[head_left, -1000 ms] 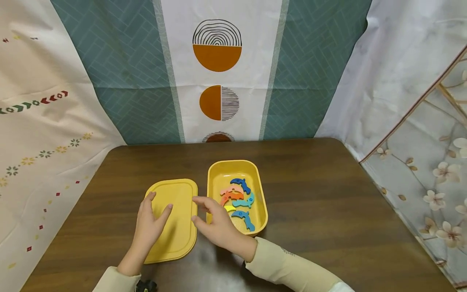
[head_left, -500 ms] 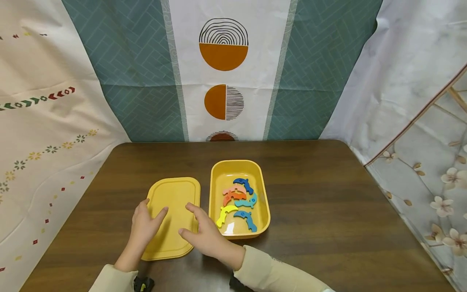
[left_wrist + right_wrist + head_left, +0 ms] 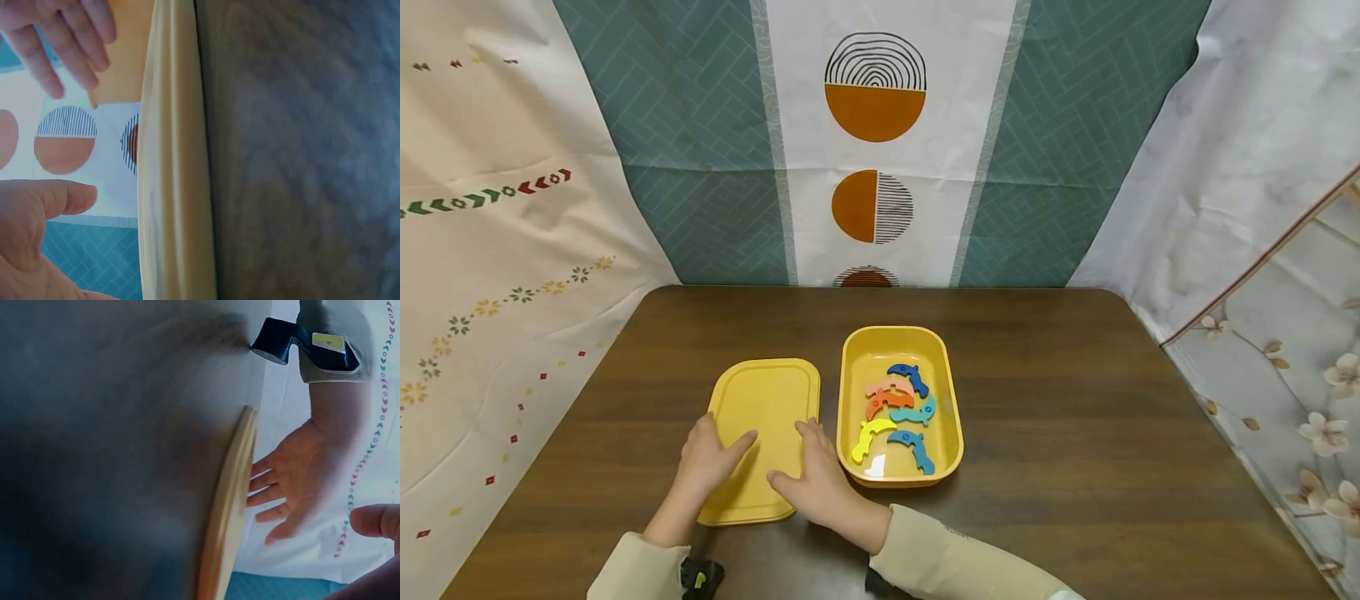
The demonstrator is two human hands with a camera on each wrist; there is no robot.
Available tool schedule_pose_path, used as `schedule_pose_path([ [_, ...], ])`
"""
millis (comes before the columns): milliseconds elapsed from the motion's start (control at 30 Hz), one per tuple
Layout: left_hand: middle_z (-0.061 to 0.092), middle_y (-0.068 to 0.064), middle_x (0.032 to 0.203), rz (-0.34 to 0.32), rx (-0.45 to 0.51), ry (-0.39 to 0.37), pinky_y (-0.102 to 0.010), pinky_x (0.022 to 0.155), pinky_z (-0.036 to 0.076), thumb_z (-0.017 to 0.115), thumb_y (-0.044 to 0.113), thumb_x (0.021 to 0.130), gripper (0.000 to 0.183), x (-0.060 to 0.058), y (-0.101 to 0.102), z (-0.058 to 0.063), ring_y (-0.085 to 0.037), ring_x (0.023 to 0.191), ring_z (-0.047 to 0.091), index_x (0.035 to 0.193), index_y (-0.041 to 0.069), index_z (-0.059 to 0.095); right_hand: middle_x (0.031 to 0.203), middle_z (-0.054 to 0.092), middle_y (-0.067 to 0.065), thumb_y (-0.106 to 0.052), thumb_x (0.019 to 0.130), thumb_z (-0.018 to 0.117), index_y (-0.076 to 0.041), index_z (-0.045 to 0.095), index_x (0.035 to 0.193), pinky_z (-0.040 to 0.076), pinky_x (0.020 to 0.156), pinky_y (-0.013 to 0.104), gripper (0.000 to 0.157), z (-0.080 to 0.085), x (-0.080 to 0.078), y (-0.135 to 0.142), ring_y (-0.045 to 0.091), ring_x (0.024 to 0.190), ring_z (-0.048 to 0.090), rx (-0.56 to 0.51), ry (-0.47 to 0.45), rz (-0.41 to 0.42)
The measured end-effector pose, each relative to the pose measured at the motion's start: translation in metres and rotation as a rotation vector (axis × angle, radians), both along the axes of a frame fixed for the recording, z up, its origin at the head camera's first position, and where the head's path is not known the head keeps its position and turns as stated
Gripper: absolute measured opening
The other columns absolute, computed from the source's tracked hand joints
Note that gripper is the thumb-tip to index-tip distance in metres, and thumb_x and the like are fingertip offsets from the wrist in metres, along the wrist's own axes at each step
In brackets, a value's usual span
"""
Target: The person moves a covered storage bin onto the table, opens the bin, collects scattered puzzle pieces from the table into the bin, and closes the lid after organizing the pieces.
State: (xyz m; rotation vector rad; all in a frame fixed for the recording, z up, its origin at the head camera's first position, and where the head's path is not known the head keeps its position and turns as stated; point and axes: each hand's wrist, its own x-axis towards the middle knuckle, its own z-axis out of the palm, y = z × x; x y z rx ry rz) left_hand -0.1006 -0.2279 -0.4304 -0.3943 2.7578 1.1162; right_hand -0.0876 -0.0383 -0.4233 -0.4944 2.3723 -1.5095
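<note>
A flat yellow lid (image 3: pixel 767 408) lies on the table. My left hand (image 3: pixel 707 458) is at its left edge, thumb spread over it and fingers relaxed. On the other side, my right hand (image 3: pixel 823 483) reaches over the lid's right edge, fingers and thumb apart. Neither hand grips anything; whether fingertips touch the lid I cannot tell. The right wrist view shows the lid (image 3: pixel 231 506) edge-on beside the left hand (image 3: pixel 297 475). Right of the lid stands a yellow box (image 3: pixel 951 417) with several coloured bird-like pieces inside, among them a yellow one (image 3: pixel 871 437) and a dark blue one (image 3: pixel 910 377).
Both things stand on a dark wooden table (image 3: pixel 1075 433). Patterned cloths (image 3: pixel 700 150) hang behind and at both sides. A black wrist device (image 3: pixel 702 577) is strapped by the left sleeve.
My right hand has moved left, from beside the box to over the lid's right edge, uncovering the yellow piece. The left hand has shifted slightly down along the lid. The head view has turned a little.
</note>
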Motion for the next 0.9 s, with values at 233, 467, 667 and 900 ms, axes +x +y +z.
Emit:
schedule_pose_path([
  [233,0.017,-0.044,0.143,-0.024,-0.034,-0.054,-0.07,0.102,0.022,0.056,0.035,0.092,0.089,-0.001,-0.001,0.001,-0.062,0.127,0.02,0.14,-0.022,0.009,0.151,0.018,0.033,-0.022,0.085,0.065,0.009,0.03,0.142,0.023,0.111,0.057,0.074,-0.005,-0.005,-0.001,0.045,0.142,0.013,0.064,-0.038,-0.014],
  [467,0.02,-0.047,0.138,-0.041,-0.09,-0.092,-0.071,0.098,0.026,0.056,0.038,0.091,0.089,-0.001,0.001,0.002,-0.063,0.125,0.021,0.137,-0.025,0.012,0.15,0.014,0.036,-0.032,0.083,0.069,0.012,0.023,0.144,0.025,0.112,0.052,0.088,-0.007,-0.007,-0.002,0.044,0.143,0.01,0.281,-0.092,0.044],
  [667,0.011,-0.05,0.139,-0.053,-0.099,-0.121,-0.069,0.102,0.023,0.053,0.04,0.093,0.094,-0.002,0.0,0.006,-0.064,0.127,0.014,0.135,-0.03,0.005,0.152,0.019,0.031,-0.032,0.084,0.068,0.012,0.02,0.145,0.022,0.114,0.05,0.09,-0.009,-0.011,-0.001,0.041,0.144,0.011,0.285,-0.124,0.059],
  [900,0.008,-0.052,0.138,-0.069,-0.09,-0.112,-0.065,0.107,0.019,0.052,0.036,0.094,0.092,-0.002,-0.002,0.004,-0.065,0.128,0.012,0.133,-0.032,0.003,0.151,0.02,0.031,-0.029,0.085,0.067,0.014,0.019,0.144,0.02,0.114,0.05,0.088,-0.008,-0.011,0.0,0.041,0.143,0.012,0.235,-0.132,0.061],
])
